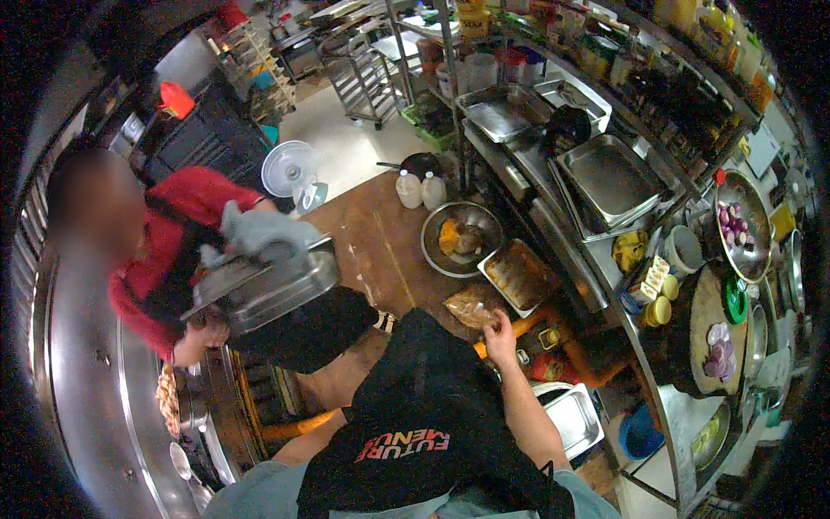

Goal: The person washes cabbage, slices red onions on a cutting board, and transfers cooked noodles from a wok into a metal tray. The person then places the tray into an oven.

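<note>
My right hand (499,340) reaches forward at the centre right, its fingers at the edge of a clear plastic bag (470,308) with brownish contents; thumb and fingertips look pinched on the bag. Beyond the bag lie a steel bowl (431,256) with orange and brown food, and a stained steel pan (491,267). My left forearm points to the left, and its hand is out of view behind my black apron (428,389). An orange strip or handle (480,350) shows beside my right hand.
At left a person in red (152,259) carries steel pans (292,292) with a grey cloth. A steel counter (639,350) curves along the right, bearing a round cutting board (703,324) with sliced onions. Two white jugs (408,189) and a pan stand on the floor ahead.
</note>
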`<state>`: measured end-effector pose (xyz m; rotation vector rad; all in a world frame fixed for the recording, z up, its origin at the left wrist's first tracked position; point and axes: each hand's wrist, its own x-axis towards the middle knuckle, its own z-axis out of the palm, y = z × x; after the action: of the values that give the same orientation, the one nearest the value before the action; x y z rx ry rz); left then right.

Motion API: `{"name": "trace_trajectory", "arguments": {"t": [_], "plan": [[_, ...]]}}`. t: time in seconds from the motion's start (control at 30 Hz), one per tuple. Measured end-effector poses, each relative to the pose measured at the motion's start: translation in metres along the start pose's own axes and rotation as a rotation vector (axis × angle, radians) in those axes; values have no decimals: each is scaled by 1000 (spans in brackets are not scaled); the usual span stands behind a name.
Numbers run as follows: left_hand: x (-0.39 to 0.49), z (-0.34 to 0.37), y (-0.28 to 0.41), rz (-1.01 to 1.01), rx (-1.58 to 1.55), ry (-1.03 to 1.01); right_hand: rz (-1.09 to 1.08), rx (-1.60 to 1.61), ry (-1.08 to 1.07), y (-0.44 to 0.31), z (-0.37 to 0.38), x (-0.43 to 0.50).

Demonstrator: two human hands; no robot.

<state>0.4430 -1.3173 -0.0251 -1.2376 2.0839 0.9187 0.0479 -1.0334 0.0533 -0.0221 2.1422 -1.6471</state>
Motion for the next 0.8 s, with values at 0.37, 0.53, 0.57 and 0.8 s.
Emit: {"name": "trace_trajectory", "arguments": {"t": [0.37, 0.53, 0.57, 0.8], "plan": [[107, -99, 65, 80, -297, -185, -285, 385, 74, -146, 41, 288], [173, -181, 99, 131, -591, -296, -42, 88, 194, -182, 57, 516], [181, -196, 100, 125, -630, -305, -16, -73, 323, -182, 59, 556], [241, -275, 90, -35, -546, -63, 37, 323, 766, -200, 72, 684]]}}
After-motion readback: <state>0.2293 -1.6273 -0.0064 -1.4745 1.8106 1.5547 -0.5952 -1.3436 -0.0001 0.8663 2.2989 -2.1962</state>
